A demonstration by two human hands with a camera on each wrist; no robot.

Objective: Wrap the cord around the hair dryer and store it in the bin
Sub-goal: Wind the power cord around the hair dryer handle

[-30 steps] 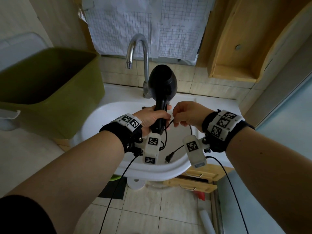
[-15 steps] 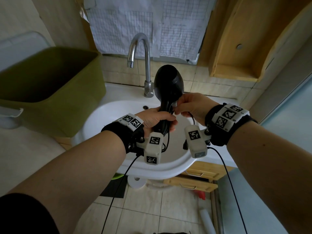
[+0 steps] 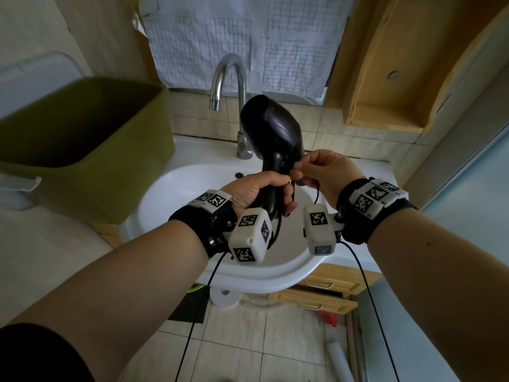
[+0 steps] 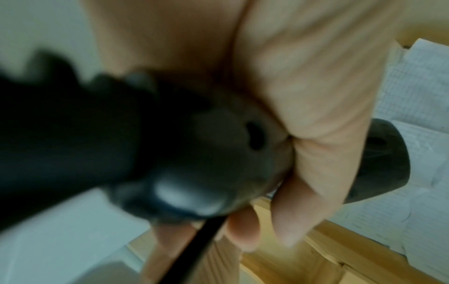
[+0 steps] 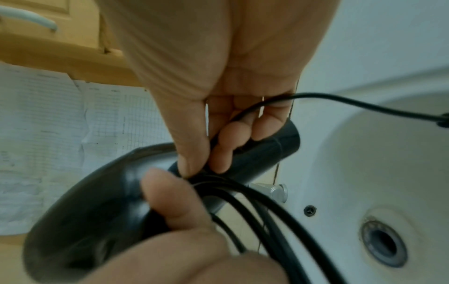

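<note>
A black hair dryer (image 3: pixel 271 130) stands upright over the white sink, its barrel up. My left hand (image 3: pixel 256 193) grips its handle (image 4: pixel 206 153) from the left. My right hand (image 3: pixel 316 172) pinches the black cord (image 5: pixel 328 100) against the top of the handle, just right of it. Several turns of cord (image 5: pixel 262 207) lie looped around the handle beside my left thumb in the right wrist view. A short loose stretch of cord (image 3: pixel 318 193) hangs below my right hand. The green bin (image 3: pixel 91 150) stands open at the left, apart from both hands.
A chrome faucet (image 3: pixel 234 86) rises behind the dryer. The white sink (image 3: pixel 192 188) lies under my hands, its drain (image 5: pixel 383 246) at the right. Wooden shelving (image 3: pixel 399 86) is at the upper right, wooden drawers (image 3: pixel 325 293) below the sink, tiled floor beneath.
Both hands and the dryer have risen a little and shifted right. My right hand has carried the cord up from beside the lower handle to the top of the handle. The dangling plug end is out of sight.
</note>
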